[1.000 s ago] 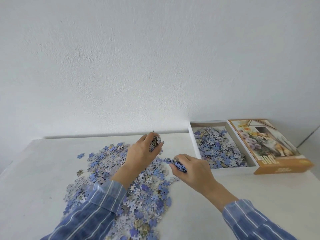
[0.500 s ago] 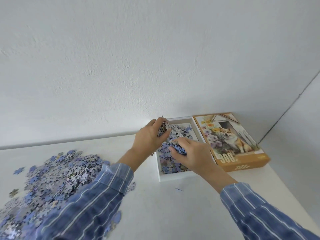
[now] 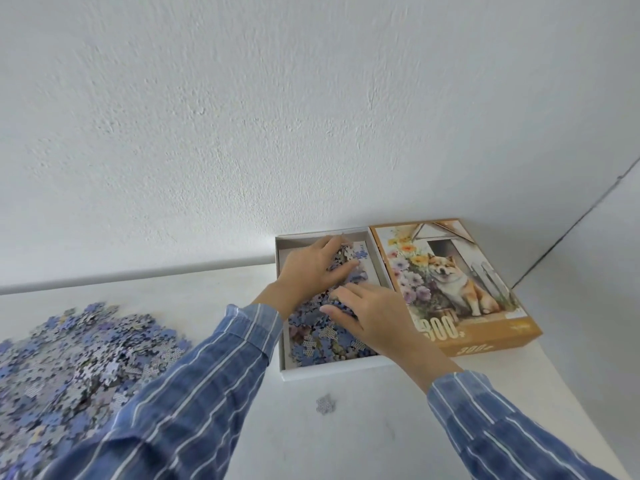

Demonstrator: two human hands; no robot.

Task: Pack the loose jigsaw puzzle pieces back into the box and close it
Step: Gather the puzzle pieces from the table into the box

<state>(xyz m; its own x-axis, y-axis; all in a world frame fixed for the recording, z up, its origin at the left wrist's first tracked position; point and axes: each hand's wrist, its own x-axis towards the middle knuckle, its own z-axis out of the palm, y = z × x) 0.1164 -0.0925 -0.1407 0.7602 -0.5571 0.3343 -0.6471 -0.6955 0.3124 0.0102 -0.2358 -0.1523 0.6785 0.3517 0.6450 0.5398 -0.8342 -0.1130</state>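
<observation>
Nearest to the camera are two sleeves of blue cloth with thin white stripes: the left sleeve [image 3: 194, 393] comes in from 7 o'clock, the right sleeve [image 3: 502, 431] from 5 o'clock. Between them, on the white table [image 3: 346, 445], lies one single grey puzzle piece [image 3: 325, 403], apart from all others and just in front of the box.

At 9 o'clock of this piece is the big heap of loose pieces [image 3: 79, 355], blue, grey and white, spread on the table and partly covered by the left sleeve.

Farther, at 12 o'clock of the single piece, stands the open white box tray [image 3: 332, 372], already filled with many pieces [image 3: 318, 341]. Both hands are over it. The right hand [image 3: 372, 320] is palm down with fingers bent, and its fingertips touch the pieces in the middle of the tray; whether it pinches any piece I cannot tell. The left hand [image 3: 313, 268] is at the far part of the tray, the fingers loosely curled on a small bunch of pieces [image 3: 346, 256] that shows under the fingertips; if it really grips them or only rests on them is not clear.

At 3 o'clock of the tray, touching its side, lies the orange lid [image 3: 460, 296], picture up, with a dog, flowers and the number 300. Behind everything is a rough white wall [image 3: 311, 116].
</observation>
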